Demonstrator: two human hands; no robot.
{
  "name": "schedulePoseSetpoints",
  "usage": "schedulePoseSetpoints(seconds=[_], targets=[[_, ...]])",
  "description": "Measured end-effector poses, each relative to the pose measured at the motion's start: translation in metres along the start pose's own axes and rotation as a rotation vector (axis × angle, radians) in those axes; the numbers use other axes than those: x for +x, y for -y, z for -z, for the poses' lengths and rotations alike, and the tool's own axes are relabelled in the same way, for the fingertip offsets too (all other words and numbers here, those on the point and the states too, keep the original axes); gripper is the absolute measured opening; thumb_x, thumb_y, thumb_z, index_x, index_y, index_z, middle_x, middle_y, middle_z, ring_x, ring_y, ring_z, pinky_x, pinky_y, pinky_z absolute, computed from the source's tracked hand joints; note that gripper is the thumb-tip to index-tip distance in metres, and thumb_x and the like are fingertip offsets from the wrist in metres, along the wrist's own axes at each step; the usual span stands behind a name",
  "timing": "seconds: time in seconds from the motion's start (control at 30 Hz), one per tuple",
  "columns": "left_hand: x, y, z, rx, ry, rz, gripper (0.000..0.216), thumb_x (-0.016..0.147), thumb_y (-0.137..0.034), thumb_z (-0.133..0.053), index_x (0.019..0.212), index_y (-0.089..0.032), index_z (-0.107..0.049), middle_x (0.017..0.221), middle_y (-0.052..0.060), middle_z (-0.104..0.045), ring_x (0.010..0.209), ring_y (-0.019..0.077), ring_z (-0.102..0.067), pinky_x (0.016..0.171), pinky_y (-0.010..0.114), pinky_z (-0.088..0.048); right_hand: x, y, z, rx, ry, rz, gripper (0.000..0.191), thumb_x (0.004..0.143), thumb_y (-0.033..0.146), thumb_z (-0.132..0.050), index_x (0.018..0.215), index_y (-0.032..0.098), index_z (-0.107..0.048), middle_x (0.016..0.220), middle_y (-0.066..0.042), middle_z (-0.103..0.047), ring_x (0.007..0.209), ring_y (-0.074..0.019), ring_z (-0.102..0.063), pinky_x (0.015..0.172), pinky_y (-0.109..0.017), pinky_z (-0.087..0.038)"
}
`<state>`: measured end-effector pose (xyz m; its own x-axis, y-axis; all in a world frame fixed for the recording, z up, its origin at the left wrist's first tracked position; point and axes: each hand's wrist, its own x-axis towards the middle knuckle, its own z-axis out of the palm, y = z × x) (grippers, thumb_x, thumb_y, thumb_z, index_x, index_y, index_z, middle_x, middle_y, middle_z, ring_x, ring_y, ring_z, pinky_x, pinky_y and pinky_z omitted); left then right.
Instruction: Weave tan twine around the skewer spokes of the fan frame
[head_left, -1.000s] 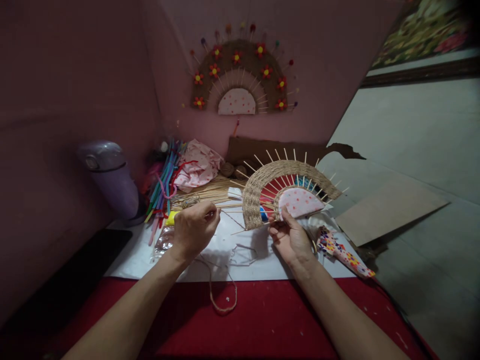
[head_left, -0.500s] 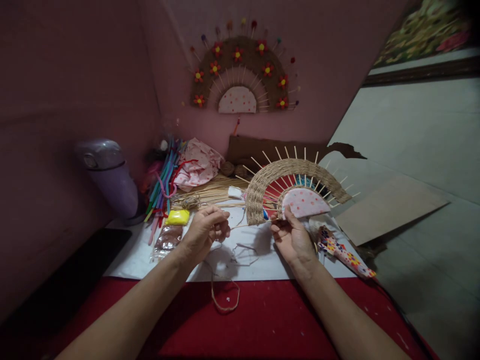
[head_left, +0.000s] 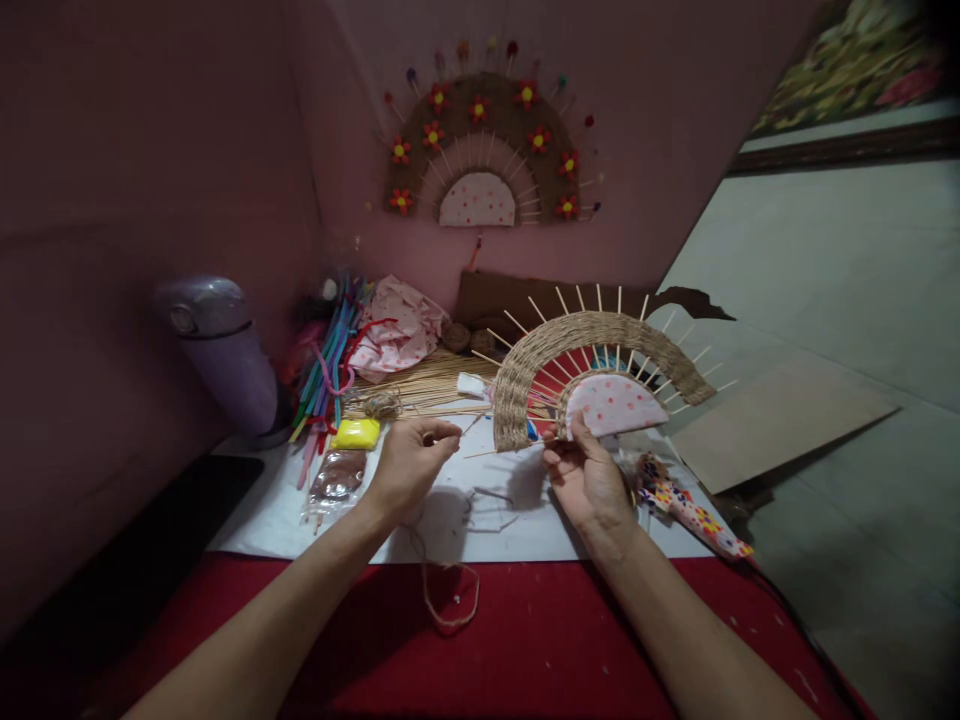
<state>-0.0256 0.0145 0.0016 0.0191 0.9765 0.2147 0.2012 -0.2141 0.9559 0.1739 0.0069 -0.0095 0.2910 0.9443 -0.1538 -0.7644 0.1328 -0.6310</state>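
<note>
My right hand (head_left: 589, 478) grips the lower edge of a half-round woven fan (head_left: 604, 333), its thumb on the pink dotted cloth centre (head_left: 615, 405). Thin sticks radiate from that centre through a band of woven twine and stick out past the rim. To the left of the fan, my left hand (head_left: 416, 455) is closed in a pinch on a strand of twine, which stretches toward the fan's left end. A slack loop of twine (head_left: 450, 625) hangs below over the red cloth.
A purple bottle (head_left: 225, 360), pipe cleaners (head_left: 330, 350), a yellow packet (head_left: 355, 434) and a brown packet (head_left: 337, 475) are at left. Behind lie loose sticks (head_left: 420, 385) and crumpled dotted cloth (head_left: 397, 325). A glue gun-like patterned object (head_left: 701, 515) lies right. A flowered fan (head_left: 480, 110) hangs on the wall.
My left hand has turned over and risen slightly, with the twine now angled up toward the fan. The fan has tilted and shifted a little to the right in my right hand.
</note>
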Motion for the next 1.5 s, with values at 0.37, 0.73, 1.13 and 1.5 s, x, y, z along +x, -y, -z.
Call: schedulePoseSetpoints(seconds=[0.37,0.73,1.13,1.5], targets=[[-0.011,-0.001,-0.005,0.439,0.046,-0.467,0.021,0.078,-0.013,-0.051,0.086,-0.019,-0.070,0.072,0.005,-0.068,0.066,0.0154,-0.060,0.062,0.027,-0.045,-0.004,-0.006,-0.003,0.005,0.007,0.000,0.037,0.049,0.019,-0.083,0.077,0.018,-0.060,0.058,0.005,-0.062,0.056,-0.0108,-0.062,0.041,-0.015,-0.044],[-0.012,0.001,-0.004,0.645,0.042,-0.474,0.027,0.080,-0.014,-0.049,0.101,-0.019,-0.066,0.081,0.006,-0.070,0.073,0.0168,-0.063,0.064,0.026,-0.044,-0.007,-0.007,-0.003,-0.035,0.036,-0.016,0.031,0.052,0.023,-0.083,0.069,0.017,-0.058,0.060,0.004,-0.062,0.059,-0.0113,-0.063,0.043,-0.016,-0.046],[-0.015,0.000,-0.006,0.879,0.014,-0.553,0.028,0.081,-0.016,-0.048,0.104,-0.019,-0.064,0.075,0.006,-0.070,0.064,0.0181,-0.062,0.055,0.028,-0.038,-0.008,-0.010,-0.003,-0.035,0.051,-0.035,0.032,0.052,0.024,-0.084,0.070,0.017,-0.058,0.063,0.003,-0.064,0.059,-0.0112,-0.063,0.046,-0.017,-0.048],[-0.023,0.002,-0.011,1.035,-0.018,-0.684,0.019,0.082,-0.017,-0.048,0.072,-0.017,-0.064,0.062,0.002,-0.063,0.053,0.0161,-0.057,0.045,0.027,-0.027,-0.007,-0.011,-0.004,0.041,0.035,0.002,0.032,0.050,0.019,-0.084,0.072,0.017,-0.060,0.066,0.004,-0.066,0.065,-0.0118,-0.065,0.058,-0.021,-0.056]])
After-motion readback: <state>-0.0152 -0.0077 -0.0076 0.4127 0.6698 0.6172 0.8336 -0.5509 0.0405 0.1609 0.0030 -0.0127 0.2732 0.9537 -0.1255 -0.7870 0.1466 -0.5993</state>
